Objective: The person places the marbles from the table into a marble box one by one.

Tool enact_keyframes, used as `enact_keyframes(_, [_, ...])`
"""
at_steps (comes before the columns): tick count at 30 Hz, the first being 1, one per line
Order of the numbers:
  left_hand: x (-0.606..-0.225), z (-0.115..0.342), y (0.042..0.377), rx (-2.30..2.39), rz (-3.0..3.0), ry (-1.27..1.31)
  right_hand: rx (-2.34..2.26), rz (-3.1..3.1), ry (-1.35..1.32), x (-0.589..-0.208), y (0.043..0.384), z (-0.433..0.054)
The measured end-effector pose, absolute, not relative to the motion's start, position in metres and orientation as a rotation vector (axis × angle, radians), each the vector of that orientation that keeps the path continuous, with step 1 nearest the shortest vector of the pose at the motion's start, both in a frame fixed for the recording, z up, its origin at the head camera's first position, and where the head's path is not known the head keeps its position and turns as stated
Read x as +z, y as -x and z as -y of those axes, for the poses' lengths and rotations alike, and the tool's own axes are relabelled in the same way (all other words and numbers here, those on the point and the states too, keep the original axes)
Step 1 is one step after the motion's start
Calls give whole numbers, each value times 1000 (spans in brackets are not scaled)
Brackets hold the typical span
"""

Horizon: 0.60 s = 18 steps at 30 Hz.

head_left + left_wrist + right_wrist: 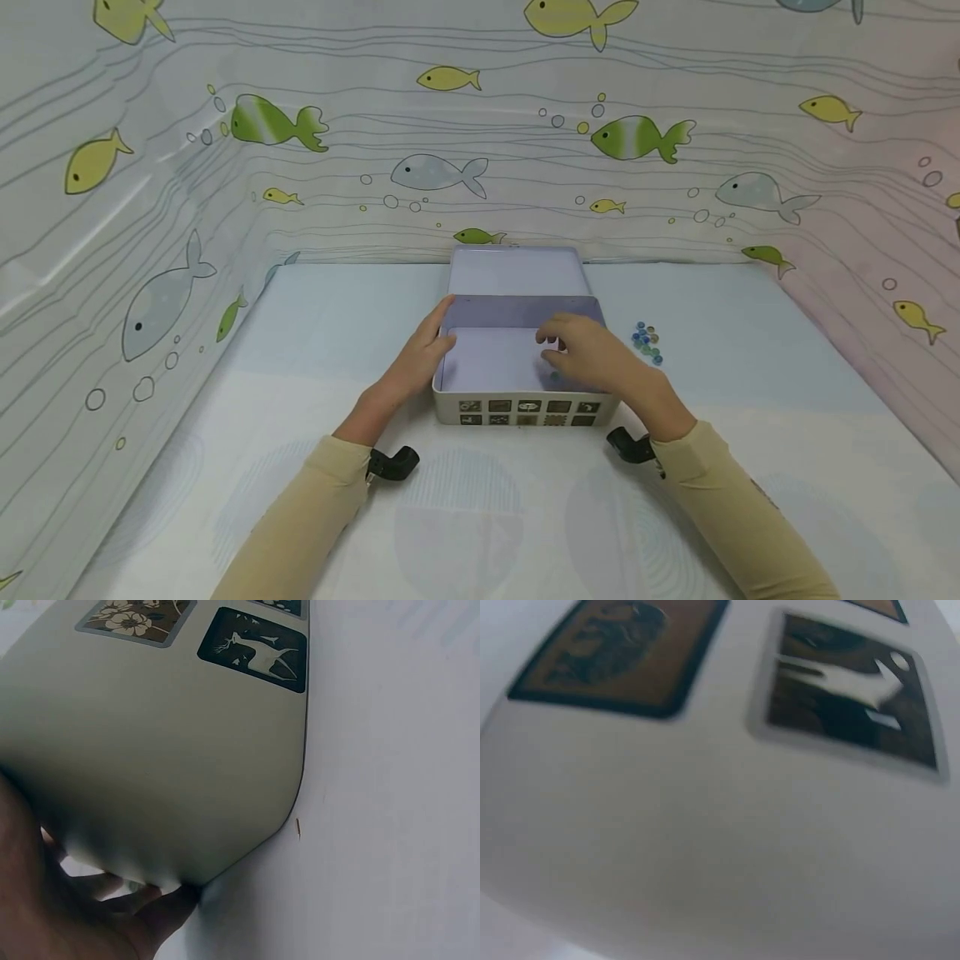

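Observation:
A white rectangular tin box (487, 367) stands on the table with its lid (517, 271) tilted back. My left hand (414, 360) grips its left wall, the thumb over the rim and the fingers along the outside. In the left wrist view, those fingers (139, 904) lie against the box's pale side. My right hand (588, 350) hovers over the right part of the box's inside, fingers bent and thumb apart, with nothing visible between them. Beneath it, a small bluish glass bead (555, 377) shows faintly on the box floor. The right wrist view holds only the printed box front (705, 817), blurred.
A small cluster of blue, green and amber glass beads (647, 340) lies on the table right of the box. Behind rises a fish-patterned sheet (360, 217), which also covers both sides. A pale cloth with circle prints (457, 517) covers the table.

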<state>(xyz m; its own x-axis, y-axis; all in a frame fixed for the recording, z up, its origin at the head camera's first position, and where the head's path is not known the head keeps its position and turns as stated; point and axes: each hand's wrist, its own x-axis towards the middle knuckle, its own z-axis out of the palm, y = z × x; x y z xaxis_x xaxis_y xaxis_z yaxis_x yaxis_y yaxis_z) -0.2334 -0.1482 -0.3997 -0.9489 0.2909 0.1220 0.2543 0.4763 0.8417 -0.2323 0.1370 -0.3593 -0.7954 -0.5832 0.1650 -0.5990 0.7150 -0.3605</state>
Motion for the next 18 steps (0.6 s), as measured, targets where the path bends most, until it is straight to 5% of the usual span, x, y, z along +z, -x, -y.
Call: enact_keyframes(18, [-399, 149, 232, 1517, -2655, -472, 728, 2744, -792, -342, 241, -169])
